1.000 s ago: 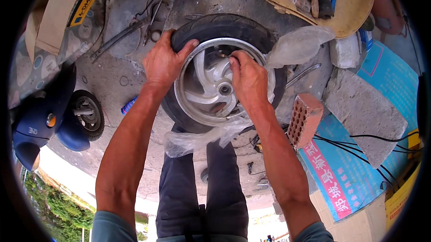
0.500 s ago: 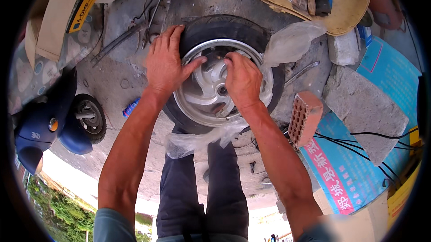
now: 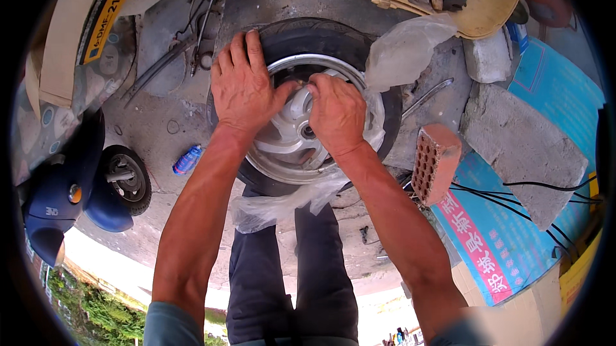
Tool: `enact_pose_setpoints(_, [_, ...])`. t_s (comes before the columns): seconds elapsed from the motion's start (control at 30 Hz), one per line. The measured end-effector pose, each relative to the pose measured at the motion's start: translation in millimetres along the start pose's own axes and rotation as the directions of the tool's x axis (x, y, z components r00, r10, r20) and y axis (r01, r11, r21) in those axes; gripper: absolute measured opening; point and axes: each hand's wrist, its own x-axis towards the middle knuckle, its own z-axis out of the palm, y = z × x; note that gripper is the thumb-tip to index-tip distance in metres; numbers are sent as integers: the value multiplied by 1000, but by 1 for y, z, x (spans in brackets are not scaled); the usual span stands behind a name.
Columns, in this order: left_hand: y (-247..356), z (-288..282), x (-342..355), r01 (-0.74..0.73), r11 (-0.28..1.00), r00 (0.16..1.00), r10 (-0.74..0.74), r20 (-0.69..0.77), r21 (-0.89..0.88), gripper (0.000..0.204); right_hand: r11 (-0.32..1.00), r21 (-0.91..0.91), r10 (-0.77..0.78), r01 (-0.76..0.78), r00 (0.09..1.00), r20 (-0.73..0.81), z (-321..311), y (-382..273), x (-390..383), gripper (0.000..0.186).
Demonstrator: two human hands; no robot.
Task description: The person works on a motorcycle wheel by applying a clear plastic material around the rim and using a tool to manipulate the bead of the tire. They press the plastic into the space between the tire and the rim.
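A black tyre (image 3: 308, 33) on a silver alloy wheel rim (image 3: 277, 165) lies flat on the ground before me. My left hand (image 3: 242, 92) rests on the tyre's upper left part, fingers spread, with its thumb reaching over the rim. My right hand (image 3: 338, 114) is curled above the spokes beside the hub (image 3: 308, 130). Its thumb and index finger are pinched together near my left thumb; what they hold, if anything, is too small to make out. Clear plastic wrap (image 3: 404, 51) hangs off the wheel's right side, and more plastic film (image 3: 273, 210) trails along the near edge.
A tan bin (image 3: 491, 16) with tools stands at the far right. A red perforated brick (image 3: 443, 163), a concrete slab (image 3: 520, 141) and black cables (image 3: 491, 197) lie right. Metal bars (image 3: 157, 70), a blue can (image 3: 187, 160) and a blue scooter-like vehicle (image 3: 61, 173) are left.
My left thumb and right fingertips have come closer together over the wheel. The whole view has shifted slightly; the wheel stays in place on the ground.
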Motion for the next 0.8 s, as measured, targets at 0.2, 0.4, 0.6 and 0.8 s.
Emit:
enact_pose_setpoints(0.2, [-8, 2, -3, 8, 1000, 1000, -8, -5, 13, 108, 1000, -12, -11, 11, 1000, -1, 8, -6, 3, 8])
enact_pose_setpoints(0.4, [1, 5, -2, 49, 999, 998, -48, -37, 20, 109, 1000, 8, -28, 28, 999, -37, 6, 0, 7, 7])
enact_pose_setpoints(0.6, [4, 4, -3, 34, 997, 999, -32, -38, 66, 104, 999, 42, -17, 19, 998, -56, 9, 0, 6, 9])
enact_pose_setpoints(0.8, [2, 6, -4, 34, 996, 999, -31, -45, 83, 107, 998, 60, -13, 17, 998, -66, 7, -3, 7, 11])
